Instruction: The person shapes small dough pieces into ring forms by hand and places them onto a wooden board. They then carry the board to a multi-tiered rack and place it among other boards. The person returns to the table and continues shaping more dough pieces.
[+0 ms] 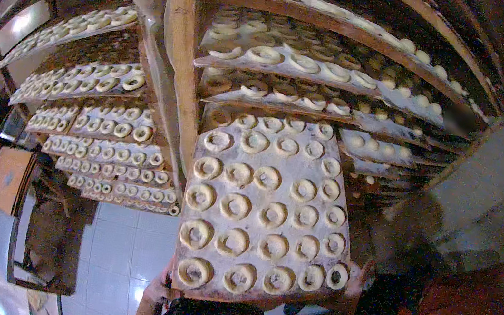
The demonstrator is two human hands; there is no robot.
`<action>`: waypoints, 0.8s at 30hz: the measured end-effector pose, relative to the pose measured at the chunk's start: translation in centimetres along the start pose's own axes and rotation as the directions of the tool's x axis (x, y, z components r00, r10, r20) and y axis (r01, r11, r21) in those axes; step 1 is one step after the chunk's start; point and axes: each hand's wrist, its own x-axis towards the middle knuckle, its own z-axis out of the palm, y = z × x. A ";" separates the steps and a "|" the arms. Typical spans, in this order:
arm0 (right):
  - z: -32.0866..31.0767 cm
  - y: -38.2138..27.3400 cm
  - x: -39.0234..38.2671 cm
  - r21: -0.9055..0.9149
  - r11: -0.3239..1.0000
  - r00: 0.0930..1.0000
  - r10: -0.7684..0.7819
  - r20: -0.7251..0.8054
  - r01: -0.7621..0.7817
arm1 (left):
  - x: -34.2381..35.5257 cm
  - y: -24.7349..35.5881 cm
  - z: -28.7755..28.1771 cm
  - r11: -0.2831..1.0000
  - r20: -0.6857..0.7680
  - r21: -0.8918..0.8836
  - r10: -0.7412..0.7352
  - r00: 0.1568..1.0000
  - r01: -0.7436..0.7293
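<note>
A flour-dusted board (293,167) stretches away in front of me, carrying several rows of pale dough rings (228,278). My left hand (159,288) is closed around its near left corner. At the near right corner, my right hand (361,279) grips the edge, its fingers partly hidden in shadow and under the board. The board's far end reaches up to the rack, just below a shelf (273,106) with more rings. Whether that end rests on a support is hidden.
A wooden post (183,49) stands close to the board's far left. Left of it, stacked shelves (73,86) hold many dough rings. Round dough balls (390,150) sit on the right shelves. Boards (6,179) lean at lower left, above a tiled floor (114,248). An orange-red shape (471,301) lies at right.
</note>
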 end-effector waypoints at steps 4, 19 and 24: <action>-1.2 2.4 0.5 0.012 0.999 0.998 -0.052 -0.022 0.053 | 0.4 -2.7 0.5 0.868 -0.275 -0.496 -0.180 0.945 0.021; 10.3 2.5 29.1 -0.094 0.956 0.920 -0.294 -0.258 0.279 | 26.1 8.5 -0.1 0.888 -0.178 -0.388 0.190 0.966 -0.246; 13.3 0.2 31.7 -0.131 0.925 0.827 -0.378 -0.417 0.357 | 30.8 9.9 -1.8 0.983 -0.274 -0.118 0.102 0.956 -0.138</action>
